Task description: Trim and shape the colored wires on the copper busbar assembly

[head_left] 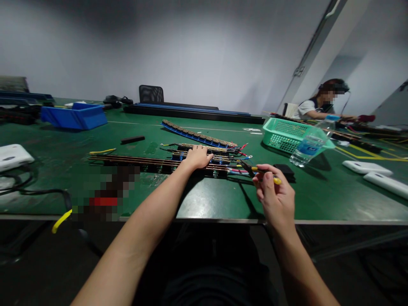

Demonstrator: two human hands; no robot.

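Observation:
My left hand (198,157) lies flat, fingers stretched out, on a row of dark strips with copper-coloured bars (149,162). Blue bands show on the strip under the fingers. My right hand (276,193) is closed around yellow-handled pliers (278,181), whose dark jaws point left toward the wires at the strips' right end. Those include red wires (244,148) and a blue wire with a ring terminal (250,157). Whether the jaws touch a wire I cannot tell. Behind my left hand a similar strip with a blue base (197,135) lies at a slant.
A blue bin (75,118) stands at the back left. To the right are a green basket (282,137), a leaning water bottle (307,146) and white devices (366,167). A black block (284,172) sits beside my right hand. A co-worker (318,104) sits at the far right.

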